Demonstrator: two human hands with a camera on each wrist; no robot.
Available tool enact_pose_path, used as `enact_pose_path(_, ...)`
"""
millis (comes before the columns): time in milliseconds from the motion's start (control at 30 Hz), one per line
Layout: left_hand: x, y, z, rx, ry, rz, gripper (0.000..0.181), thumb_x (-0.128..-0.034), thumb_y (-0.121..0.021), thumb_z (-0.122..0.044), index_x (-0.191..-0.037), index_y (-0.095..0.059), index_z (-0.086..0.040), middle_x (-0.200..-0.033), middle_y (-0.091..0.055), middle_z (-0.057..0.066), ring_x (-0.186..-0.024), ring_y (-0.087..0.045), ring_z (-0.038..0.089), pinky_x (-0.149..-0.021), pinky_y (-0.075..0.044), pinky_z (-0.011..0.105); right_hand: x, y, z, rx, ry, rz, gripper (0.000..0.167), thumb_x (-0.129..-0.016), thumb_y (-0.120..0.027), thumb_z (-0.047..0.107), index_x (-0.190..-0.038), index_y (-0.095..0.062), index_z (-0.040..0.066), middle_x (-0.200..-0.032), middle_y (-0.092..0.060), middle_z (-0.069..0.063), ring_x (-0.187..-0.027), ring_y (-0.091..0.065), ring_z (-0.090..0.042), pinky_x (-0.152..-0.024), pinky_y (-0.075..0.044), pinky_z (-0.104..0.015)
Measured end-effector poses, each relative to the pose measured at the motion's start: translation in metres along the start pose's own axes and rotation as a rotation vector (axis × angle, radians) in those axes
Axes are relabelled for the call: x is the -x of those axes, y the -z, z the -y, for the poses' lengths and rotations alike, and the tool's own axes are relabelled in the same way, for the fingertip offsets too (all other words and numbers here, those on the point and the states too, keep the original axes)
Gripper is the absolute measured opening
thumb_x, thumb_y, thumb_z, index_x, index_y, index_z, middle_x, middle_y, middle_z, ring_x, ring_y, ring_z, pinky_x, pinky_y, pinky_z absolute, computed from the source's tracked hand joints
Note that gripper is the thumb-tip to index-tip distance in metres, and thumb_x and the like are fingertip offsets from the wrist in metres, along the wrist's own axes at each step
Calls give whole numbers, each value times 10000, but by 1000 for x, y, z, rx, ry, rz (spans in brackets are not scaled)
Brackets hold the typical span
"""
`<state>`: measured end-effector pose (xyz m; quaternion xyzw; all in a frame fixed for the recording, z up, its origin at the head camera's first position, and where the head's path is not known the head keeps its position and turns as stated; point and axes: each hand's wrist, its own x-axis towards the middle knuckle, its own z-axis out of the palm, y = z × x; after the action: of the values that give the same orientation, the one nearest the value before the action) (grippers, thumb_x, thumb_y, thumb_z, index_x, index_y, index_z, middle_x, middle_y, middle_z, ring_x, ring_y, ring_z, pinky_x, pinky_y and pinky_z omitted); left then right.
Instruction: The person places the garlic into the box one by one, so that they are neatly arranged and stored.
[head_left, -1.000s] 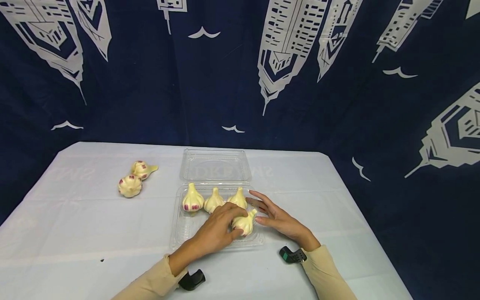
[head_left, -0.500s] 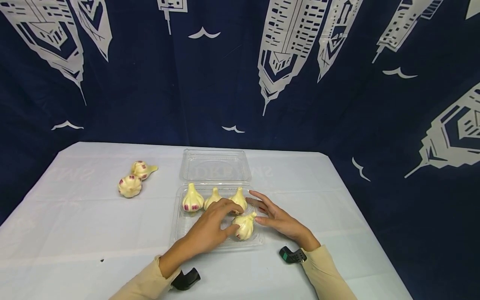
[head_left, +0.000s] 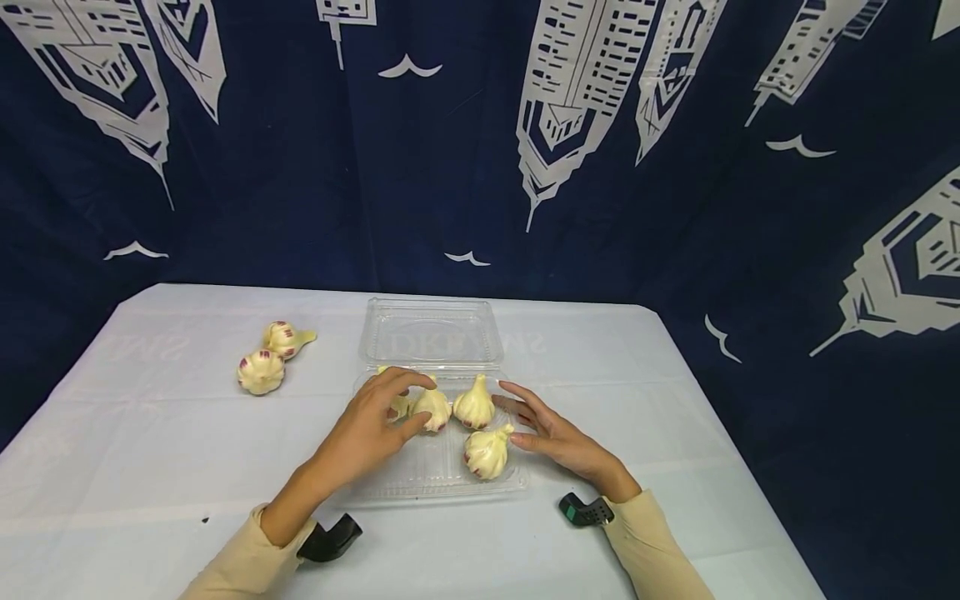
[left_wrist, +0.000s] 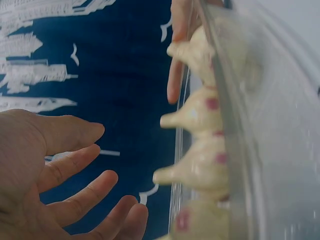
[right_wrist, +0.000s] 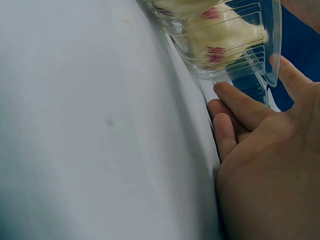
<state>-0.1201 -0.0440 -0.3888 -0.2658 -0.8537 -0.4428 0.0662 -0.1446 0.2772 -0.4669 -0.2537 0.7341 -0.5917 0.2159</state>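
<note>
A clear plastic container (head_left: 405,479) lies with its lid folded back, holding several garlic bulbs. Over its left part hovers my left hand (head_left: 360,433), fingers spread and slightly bent, partly covering the leftmost bulb; in the left wrist view that hand (left_wrist: 65,175) has nothing between its fingers. To its right stand a middle bulb (head_left: 432,410) and a right bulb (head_left: 475,406), stems up. Nearer the front, another bulb (head_left: 486,454) leans with its stem to the right. My right hand (head_left: 566,446) rests at the container's right edge, its fingertips touching the rim (right_wrist: 273,50).
Two more garlic bulbs, one in front (head_left: 260,372) and one behind (head_left: 285,340), lie together on the white table at the left. The raised clear lid (head_left: 431,332) lies behind the container. A dark blue printed cloth (head_left: 450,167) hangs beyond the table.
My left hand has let go of the front right bulb and moved left and back, over the leftmost bulb. That front bulb stays in the container. My right hand has not moved.
</note>
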Motion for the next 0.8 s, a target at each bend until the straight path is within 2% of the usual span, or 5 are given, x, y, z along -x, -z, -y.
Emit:
enact_pose_path(133, 4, 12, 10, 0, 11, -29, 310, -901, -734, -57, -1198, -666, -113, -1249, -639, 32, -1041, -587, 258, -755, -545, 351, 1, 0, 1, 0, -3, 1, 733, -1024, -564, 127, -1611, -141, 248, -1648, -246, -85, -1509, -205, -356, -1180, -232, -488)
enact_pose_path(333, 6, 39, 27, -59, 69, -84, 279, -952, -677, -93, -1230, -657, -88, -1250, -643, 110, -1070, -604, 331, -798, -539, 443, 1, 0, 1, 3, -5, -5, 731, -1024, -565, 127, -1609, -147, 257, -1647, -250, -83, -1509, -209, -348, -1184, -208, -535)
enact_pose_path(433, 7, 55, 36, -96, 102, -130, 286, -963, -660, -101, -1248, -655, -80, -1263, -637, 139, -1076, -604, 344, -808, -525, 458, 1, 0, 2, 1, -6, 0, 733, -1025, -563, 127, -1610, -141, 262, -1649, -243, -88, -1510, -206, -353, -1182, -192, -563)
enact_pose_path(600, 9, 78, 49, -150, 109, -223, 298, -948, -671, -73, -1245, -659, -58, -1254, -632, 175, -1053, -590, 341, -778, -489, 424, 1, 0, 1, 7, -8, -1, 735, -1024, -567, 129, -1607, -147, 286, -1648, -246, -91, -1505, -218, -355, -1179, -190, -572)
enact_pose_path(800, 16, 102, 56, -110, 212, -215, 338, -1007, -620, -207, -1310, -623, -58, -1424, -499, 242, -1146, -561, 431, -843, -470, 491, 0, 2, 0, 22, -7, 0, 732, -1026, -562, 127, -1607, -146, 287, -1649, -247, -89, -1508, -204, -365, -1188, -186, -549)
